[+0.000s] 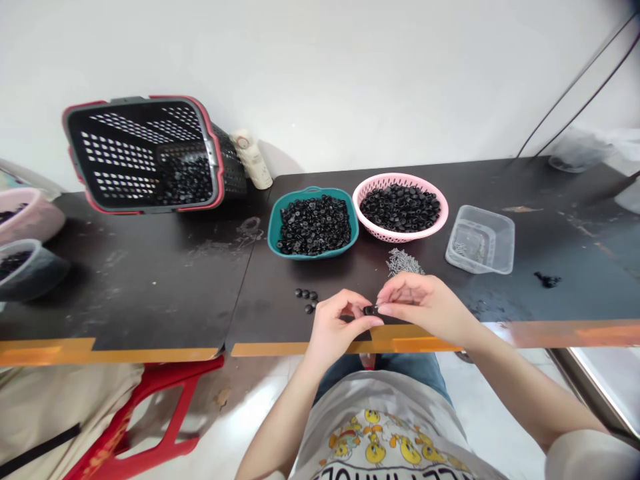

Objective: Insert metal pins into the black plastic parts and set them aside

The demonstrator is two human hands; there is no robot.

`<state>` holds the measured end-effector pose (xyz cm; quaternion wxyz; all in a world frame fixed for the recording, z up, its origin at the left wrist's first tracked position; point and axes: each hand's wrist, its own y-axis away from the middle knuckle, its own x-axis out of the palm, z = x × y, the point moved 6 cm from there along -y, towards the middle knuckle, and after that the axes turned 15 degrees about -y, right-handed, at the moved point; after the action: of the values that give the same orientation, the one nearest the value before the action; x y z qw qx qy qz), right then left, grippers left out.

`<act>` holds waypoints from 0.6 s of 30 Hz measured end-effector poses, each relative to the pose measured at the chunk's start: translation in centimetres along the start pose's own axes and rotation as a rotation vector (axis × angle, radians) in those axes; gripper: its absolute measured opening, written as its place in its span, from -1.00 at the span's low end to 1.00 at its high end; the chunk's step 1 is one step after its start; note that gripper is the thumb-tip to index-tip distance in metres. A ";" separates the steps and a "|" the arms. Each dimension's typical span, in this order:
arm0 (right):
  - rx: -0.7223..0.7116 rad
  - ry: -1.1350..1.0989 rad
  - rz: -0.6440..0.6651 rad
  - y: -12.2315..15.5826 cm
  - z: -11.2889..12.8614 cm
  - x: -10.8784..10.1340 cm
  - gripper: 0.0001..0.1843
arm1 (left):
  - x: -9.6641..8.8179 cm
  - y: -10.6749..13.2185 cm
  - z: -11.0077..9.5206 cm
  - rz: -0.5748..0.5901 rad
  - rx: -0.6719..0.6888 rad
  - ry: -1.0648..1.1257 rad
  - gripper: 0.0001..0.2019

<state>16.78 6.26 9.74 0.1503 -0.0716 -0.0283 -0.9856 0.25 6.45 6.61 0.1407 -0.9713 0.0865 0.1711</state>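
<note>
My left hand (pixel 345 320) is closed, pinching a small round black plastic part (pixel 369 310) between thumb and fingertips above the table's front edge. Close against it, my right hand (pixel 417 303) is also closed, thumb and index finger together on a small silver screw (pixel 378 306) that points at the black part; the fingers mostly hide it. Just beyond my right hand lies a heap of silver screws (pixel 403 262). Several round black parts (pixel 306 294) sit on the table left of my left hand.
A teal basin (pixel 273 230) and a pink basket (pixel 443 223), both full of black parts, stand behind my hands. To the right is a clear plastic tub (pixel 503 243). A dark crate (pixel 217 167) lies tipped at the back left, beside a white bottle (pixel 255 163).
</note>
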 end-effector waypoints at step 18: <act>-0.324 0.802 0.177 1.9 2.9 2.3 -0.79 | 0.3 0.9 -0.2 0.022 -0.046 -0.027 -0.76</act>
<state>15.57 3.96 13.02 0.2199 0.2918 0.1933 -0.9106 0.41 5.50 6.44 0.1174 -0.9710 0.0912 0.1875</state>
